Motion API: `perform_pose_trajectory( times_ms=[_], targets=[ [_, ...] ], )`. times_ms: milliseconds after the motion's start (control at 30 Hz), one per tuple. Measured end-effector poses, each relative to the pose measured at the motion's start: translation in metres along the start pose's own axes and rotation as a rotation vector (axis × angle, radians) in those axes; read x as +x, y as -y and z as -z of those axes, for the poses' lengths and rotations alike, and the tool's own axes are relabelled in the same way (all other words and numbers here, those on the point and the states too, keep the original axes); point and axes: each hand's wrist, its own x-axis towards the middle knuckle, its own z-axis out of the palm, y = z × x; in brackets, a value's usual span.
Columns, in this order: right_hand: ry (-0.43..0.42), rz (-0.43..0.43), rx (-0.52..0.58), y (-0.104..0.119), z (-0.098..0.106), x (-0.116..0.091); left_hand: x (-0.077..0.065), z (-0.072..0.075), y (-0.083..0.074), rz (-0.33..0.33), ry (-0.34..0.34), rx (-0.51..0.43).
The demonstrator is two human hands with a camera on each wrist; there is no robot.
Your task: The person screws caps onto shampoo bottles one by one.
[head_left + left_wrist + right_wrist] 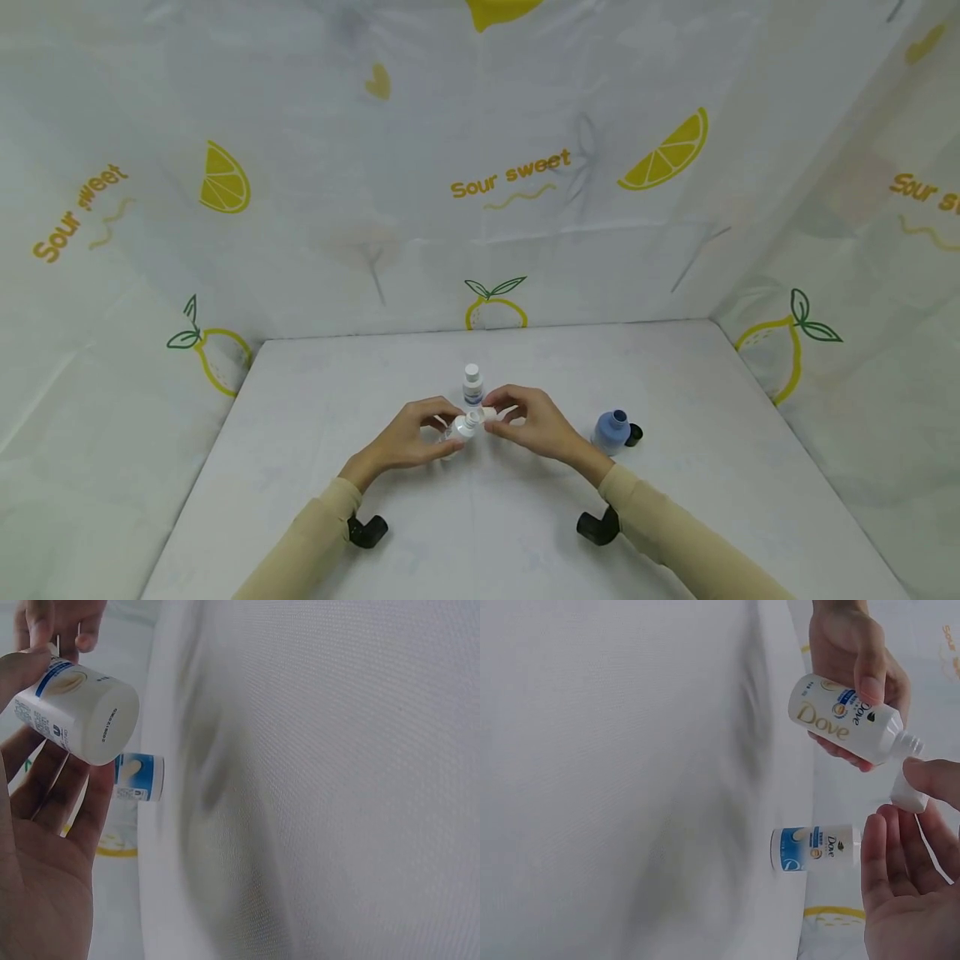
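My left hand (pixel 420 433) grips a small white Dove bottle (pixel 840 720) round its body, with the thumb on one side and fingers on the other. The bottle is tilted, its uncapped threaded neck leaning toward my right hand (pixel 536 421). Between thumb and fingertips, that hand pinches a white cap (pixel 909 793), right beside the bottle's mouth. In the left wrist view, the bottle's base (pixel 114 724) faces the camera. Just behind both hands, a second Dove bottle (pixel 472 387) with a blue-and-white label stands upright on the table, its white cap on.
To the right, near my right forearm, a blue bottle (pixel 612 432) stands uncapped, with a black cap (pixel 634 434) lying beside it. Black wrist cameras (pixel 367 532) sit under both sleeves. A lemon-printed white sheet (pixel 337 167) hangs behind the white table (pixel 315 383).
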Motion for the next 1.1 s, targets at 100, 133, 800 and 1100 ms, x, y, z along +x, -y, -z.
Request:
perform_pose_trajectory(
  times_ms=[100,133,800,1100],
  targets=[
    [-0.008,-0.002,0.082,0.0019,0.0003,0.0017,0.0006,0.0008,-0.0008,0.003,0.002,0.000],
    [-0.009,-0.001,0.109,0.0028,0.0004,0.0020,0.0007,0.0011,-0.0010,0.006,0.003,0.000],
    [0.078,0.023,0.252,0.0049,-0.0031,0.0051,0.0033,-0.0005,-0.0013,-0.018,0.010,-0.008],
    [0.079,0.034,0.225,0.0039,-0.0033,0.0067,0.0051,0.0005,-0.0019,-0.031,0.015,-0.003]
  ],
)
